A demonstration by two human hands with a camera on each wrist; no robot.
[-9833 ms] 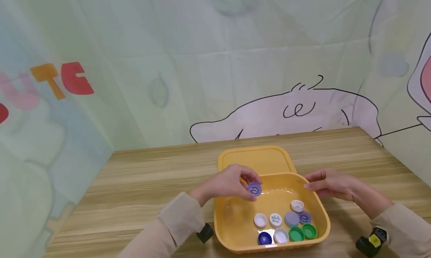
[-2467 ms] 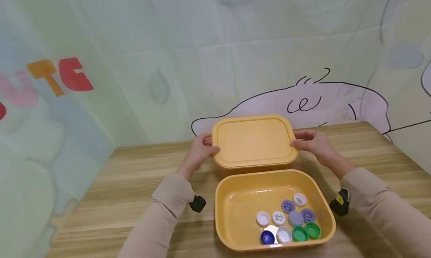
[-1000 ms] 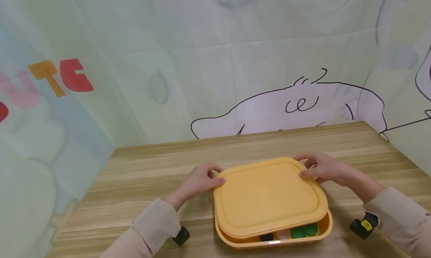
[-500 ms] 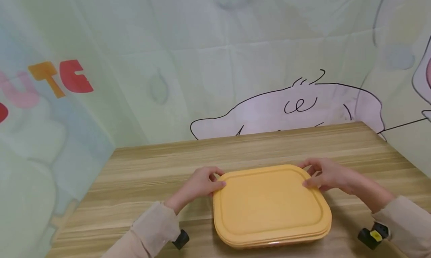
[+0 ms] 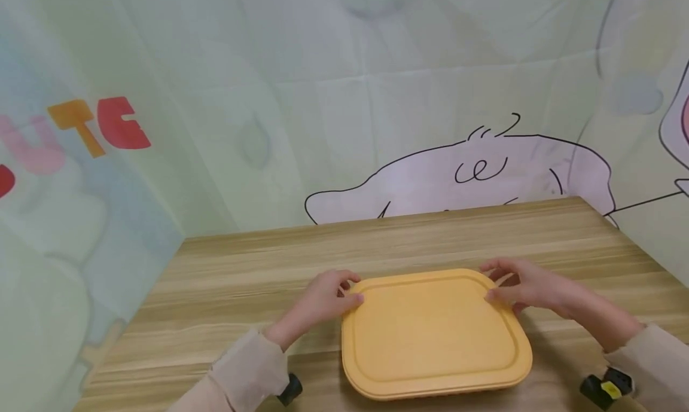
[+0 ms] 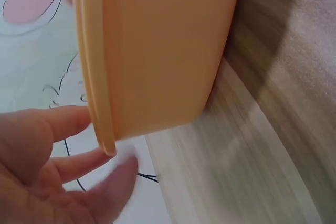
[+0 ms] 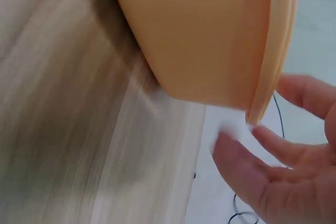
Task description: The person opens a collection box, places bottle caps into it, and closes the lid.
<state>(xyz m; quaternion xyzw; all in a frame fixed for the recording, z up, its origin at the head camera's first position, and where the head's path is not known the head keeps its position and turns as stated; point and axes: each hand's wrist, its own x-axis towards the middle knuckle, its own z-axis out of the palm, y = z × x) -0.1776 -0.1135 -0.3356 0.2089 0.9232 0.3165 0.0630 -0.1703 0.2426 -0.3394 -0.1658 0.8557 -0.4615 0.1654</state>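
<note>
A yellow lid [image 5: 436, 328] sits level over a yellow plastic box [image 6: 157, 51], its rim meeting the box all along the visible sides. At the far left corner my left hand [image 5: 323, 298] holds the lid's edge, thumb on top and a fingertip at the rim. My right hand [image 5: 535, 286] does the same at the far right corner. Both wrist views show another finger of each hand blurred and apart from the box wall. The bottle caps seen inside earlier are hidden beneath the lid.
The box stands on a wood-grain table [image 5: 242, 268], close to the near side. Behind the table hangs a cloth backdrop [image 5: 269, 119] with cartoon drawings and letters. Black wrist-worn devices [image 5: 605, 388] show by both sleeves.
Earlier my left hand held a purple bottle cap over the uncovered box. Both hands then lifted the lid from behind, brought it nearer and lowered it onto the box, covering the caps.
</note>
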